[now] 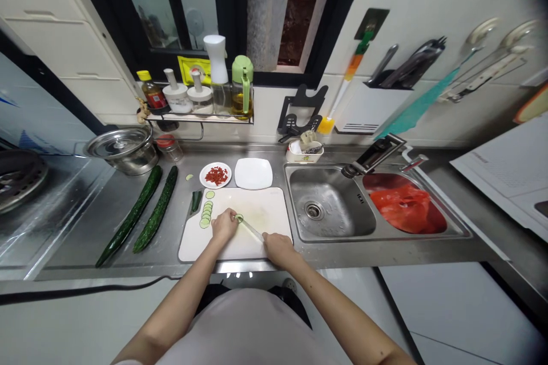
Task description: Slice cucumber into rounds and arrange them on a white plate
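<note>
On the white cutting board (257, 245), my left hand (225, 226) pinches a thin cucumber slice (239, 218) between its fingertips. My right hand (279, 249) is closed round the handle of a knife (253, 231), whose blade points left and reaches the slice. To the left of my left hand, several cut cucumber slices (206, 214) lie in an overlapping row, with one single slice (210, 195) above them. A dark green cucumber end piece (196, 201) rests at the board's upper left corner.
Two whole cucumbers (156, 209) lie left of the board. Behind it stand a plate of chopped red pieces (216, 175) and a square white plate (253, 173). A steel sink (329, 228) is at the right, with a red plastic bag (402, 208) in its second basin.
</note>
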Tool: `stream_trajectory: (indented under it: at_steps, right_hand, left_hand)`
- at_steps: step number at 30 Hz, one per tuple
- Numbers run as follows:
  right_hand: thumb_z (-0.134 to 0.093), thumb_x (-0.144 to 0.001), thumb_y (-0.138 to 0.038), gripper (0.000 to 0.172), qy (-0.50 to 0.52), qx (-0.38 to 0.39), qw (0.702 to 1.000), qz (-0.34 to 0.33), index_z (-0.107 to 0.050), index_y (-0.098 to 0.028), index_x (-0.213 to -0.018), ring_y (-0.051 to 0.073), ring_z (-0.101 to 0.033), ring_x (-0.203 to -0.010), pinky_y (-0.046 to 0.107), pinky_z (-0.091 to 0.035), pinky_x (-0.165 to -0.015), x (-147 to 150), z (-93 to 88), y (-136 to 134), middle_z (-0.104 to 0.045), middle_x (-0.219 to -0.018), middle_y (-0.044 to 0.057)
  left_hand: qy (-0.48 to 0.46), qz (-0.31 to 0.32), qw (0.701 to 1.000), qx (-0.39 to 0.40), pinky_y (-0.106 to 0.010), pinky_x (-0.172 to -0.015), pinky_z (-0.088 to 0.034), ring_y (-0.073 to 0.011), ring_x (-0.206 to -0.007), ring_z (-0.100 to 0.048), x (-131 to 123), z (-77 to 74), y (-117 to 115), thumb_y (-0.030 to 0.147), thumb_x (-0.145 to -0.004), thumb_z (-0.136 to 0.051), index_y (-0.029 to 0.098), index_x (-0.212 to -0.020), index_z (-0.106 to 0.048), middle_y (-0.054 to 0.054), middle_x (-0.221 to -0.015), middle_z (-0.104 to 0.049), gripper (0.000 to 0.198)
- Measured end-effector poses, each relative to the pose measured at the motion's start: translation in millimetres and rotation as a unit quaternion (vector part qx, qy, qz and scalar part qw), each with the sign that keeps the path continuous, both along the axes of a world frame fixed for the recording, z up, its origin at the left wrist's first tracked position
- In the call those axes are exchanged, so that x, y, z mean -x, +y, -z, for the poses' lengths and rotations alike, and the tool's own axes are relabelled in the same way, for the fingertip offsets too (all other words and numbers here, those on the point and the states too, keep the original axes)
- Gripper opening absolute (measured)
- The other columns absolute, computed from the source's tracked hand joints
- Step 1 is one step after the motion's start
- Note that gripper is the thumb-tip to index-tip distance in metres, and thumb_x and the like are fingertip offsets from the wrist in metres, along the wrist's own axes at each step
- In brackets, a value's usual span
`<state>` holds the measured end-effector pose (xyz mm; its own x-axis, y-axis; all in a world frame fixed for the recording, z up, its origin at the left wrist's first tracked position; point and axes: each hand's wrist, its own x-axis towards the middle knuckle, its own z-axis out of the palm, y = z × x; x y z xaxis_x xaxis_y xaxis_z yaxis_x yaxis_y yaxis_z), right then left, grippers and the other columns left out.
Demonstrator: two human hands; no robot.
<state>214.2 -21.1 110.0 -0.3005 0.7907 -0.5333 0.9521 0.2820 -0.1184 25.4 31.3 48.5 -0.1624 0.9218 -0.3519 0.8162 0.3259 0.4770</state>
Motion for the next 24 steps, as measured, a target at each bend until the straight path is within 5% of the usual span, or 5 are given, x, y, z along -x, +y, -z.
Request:
stream_trajectory:
  at_steps: [24]
  right_hand:
    - [-0.039, -0.085, -0.003, 0.034, -0.043, -0.050, 0.997, -0.033, -0.063, -0.014, -0.107, 0.025, -0.067, -0.095, 0.031, -0.046, -0.073, 7, -11.7, 14, -0.070, -0.096, 0.015]
  left_hand:
    - [-0.007, 0.027, 0.999, 0.031, -0.031, -0.082, -0.040, -0.0185, -0.092, -0.064, 11, 5.9, 12, 0.022, -0.072, -0.059, 0.026, -0.094, -0.064, 0.001, -0.090, -0.072, 0.023]
